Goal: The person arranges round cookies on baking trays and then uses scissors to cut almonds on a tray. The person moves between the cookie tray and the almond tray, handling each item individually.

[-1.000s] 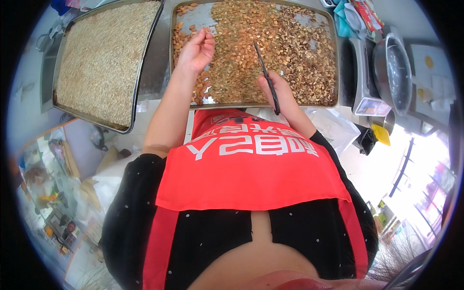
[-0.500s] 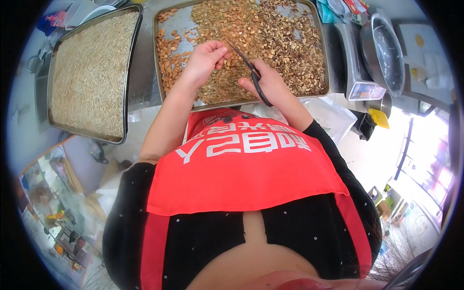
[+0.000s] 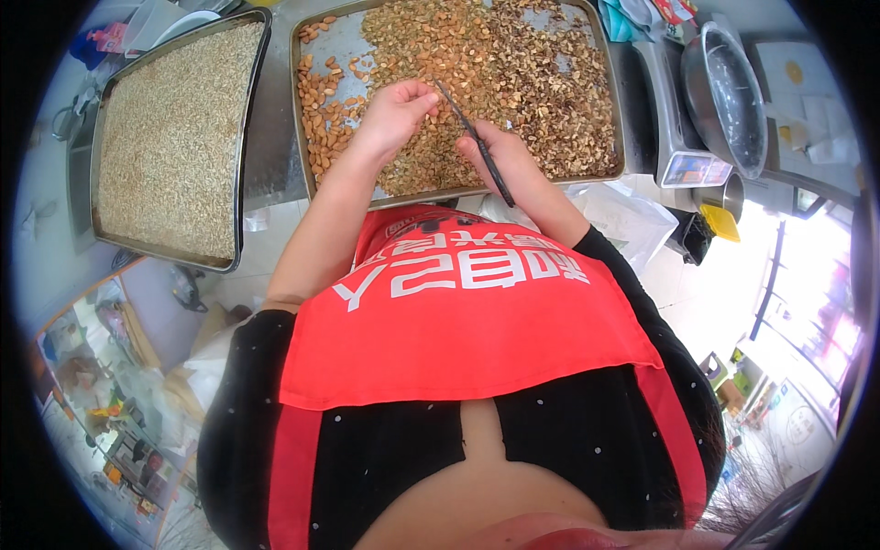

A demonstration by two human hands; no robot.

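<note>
Black-handled scissors [image 3: 491, 163] are gripped in my right hand [image 3: 513, 163], their blades pointing up and left over a large metal tray [image 3: 301, 137]. My left hand [image 3: 398, 117] is closed in a pinch close to the blade tips; whatever sits between its fingertips is too small to make out. Both hands are above the tray's contents. Whole almonds [image 3: 321, 119] lie at the left side. Cut nut pieces and greenish seeds [image 3: 426, 160] cover the middle, and brown walnut pieces [image 3: 577, 119] spread over the right.
On the left stands a second tray [image 3: 255, 101] filled with pale oat flakes [image 3: 179, 137]. A scale [image 3: 674, 137] and a steel bowl [image 3: 729, 101] stand to the right. A yellow item [image 3: 720, 223] and a clear plastic bag [image 3: 623, 215] are lower right.
The scissors have turned more edge-on, and their handle loops show less. My left hand has shifted very slightly; the trays have not moved.
</note>
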